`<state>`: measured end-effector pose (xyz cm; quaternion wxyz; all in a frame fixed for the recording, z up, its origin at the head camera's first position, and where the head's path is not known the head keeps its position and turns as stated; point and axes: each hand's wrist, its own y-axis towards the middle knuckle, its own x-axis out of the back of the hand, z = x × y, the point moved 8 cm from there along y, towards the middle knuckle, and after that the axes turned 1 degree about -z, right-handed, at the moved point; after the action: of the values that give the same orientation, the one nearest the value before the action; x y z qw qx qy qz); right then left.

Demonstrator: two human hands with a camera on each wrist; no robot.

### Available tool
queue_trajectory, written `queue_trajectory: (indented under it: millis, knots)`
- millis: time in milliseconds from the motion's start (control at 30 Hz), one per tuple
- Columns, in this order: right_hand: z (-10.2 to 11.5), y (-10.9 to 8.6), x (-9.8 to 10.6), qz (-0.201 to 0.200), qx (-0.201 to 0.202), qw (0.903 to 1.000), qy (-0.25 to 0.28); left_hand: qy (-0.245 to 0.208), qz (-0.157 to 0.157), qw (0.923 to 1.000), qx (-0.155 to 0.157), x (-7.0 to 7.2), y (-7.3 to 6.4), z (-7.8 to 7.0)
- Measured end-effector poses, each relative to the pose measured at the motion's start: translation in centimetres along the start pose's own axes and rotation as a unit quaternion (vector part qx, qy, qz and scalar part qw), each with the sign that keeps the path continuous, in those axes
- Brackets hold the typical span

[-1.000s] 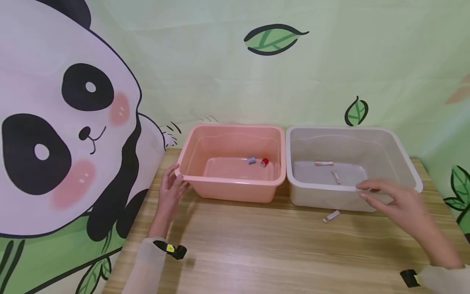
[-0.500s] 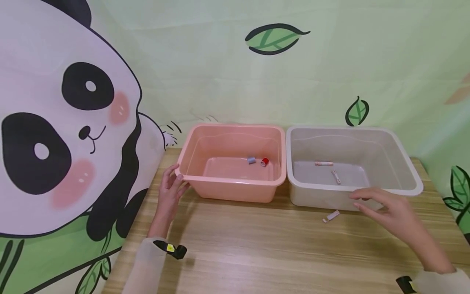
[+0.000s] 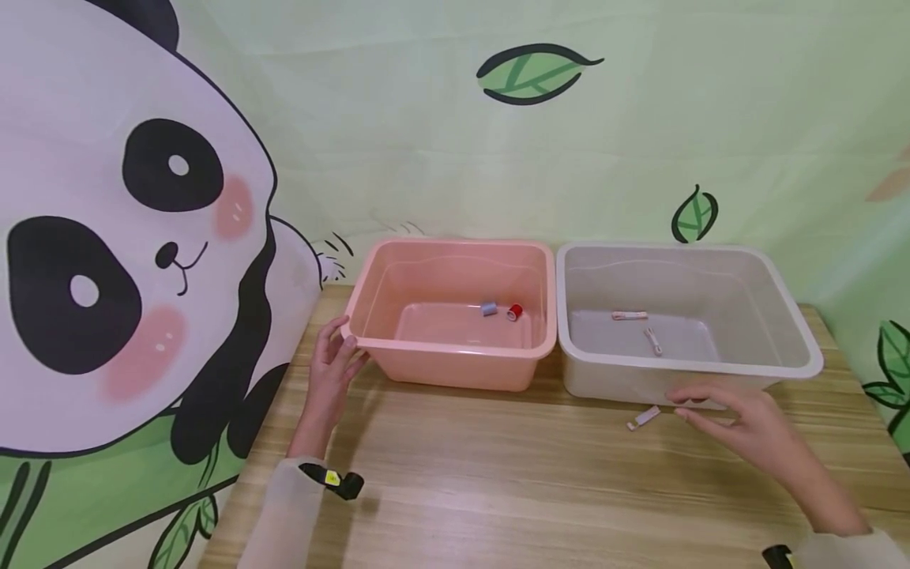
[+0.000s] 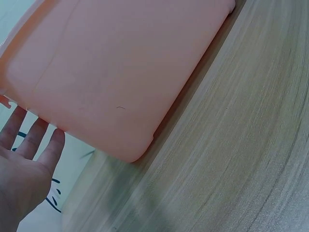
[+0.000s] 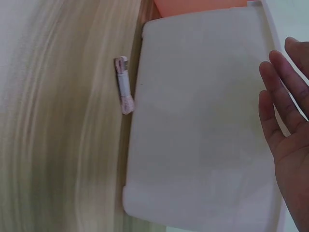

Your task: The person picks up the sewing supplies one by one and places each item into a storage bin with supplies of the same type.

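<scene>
My left hand [image 3: 330,365] holds the near left corner of a pink plastic bin [image 3: 455,367], thumb at the rim and fingers against its outer side; in the left wrist view, the fingertips touch the bin. With nothing in it, my right hand [image 3: 742,423] hovers before the front wall of a grey-white bin [image 3: 626,381], thumb and fingers apart. Left of those fingertips, a small folded bundle of pale pink cord [image 3: 644,418] with a white band lies on the table. The right wrist view shows this cord bundle [image 5: 124,86] lying close beside the bin's base.
Inside the pink bin lie a blue-grey thread spool [image 3: 488,309] and a red thread spool [image 3: 515,313]. Two similar cord bundles, one crosswise [image 3: 629,315] and one slanted [image 3: 653,342], lie in the grey-white bin. Behind the wooden table [image 3: 498,474] hangs a panda-print cloth [image 3: 398,158].
My right hand has come down and left from the grey-white bin's front rim, closer to the cord bundle on the table. My left hand stays at the pink bin's corner.
</scene>
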<state>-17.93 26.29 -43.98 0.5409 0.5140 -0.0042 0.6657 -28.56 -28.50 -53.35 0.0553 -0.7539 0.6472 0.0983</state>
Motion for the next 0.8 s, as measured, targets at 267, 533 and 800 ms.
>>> queue_trajectory:
  millis: [267, 533, 800]
  knots:
    - [-1.2, -1.0, -1.2, -0.001, -0.014, 0.9999, 0.010, -0.002, 0.001, 1.0000, -0.001, 0.0, 0.0, 0.0]
    - [-2.1, -1.7, -2.5, 0.006, -0.039, 0.9989, 0.023, -0.004, -0.002, 1.0000, 0.001, 0.1, 0.0, 0.1]
    - [-2.8, -2.1, -3.1, 0.011, -0.053, 0.9985, 0.007, -0.002, -0.003, 1.0000, 0.003, 0.0, 0.1, 0.0]
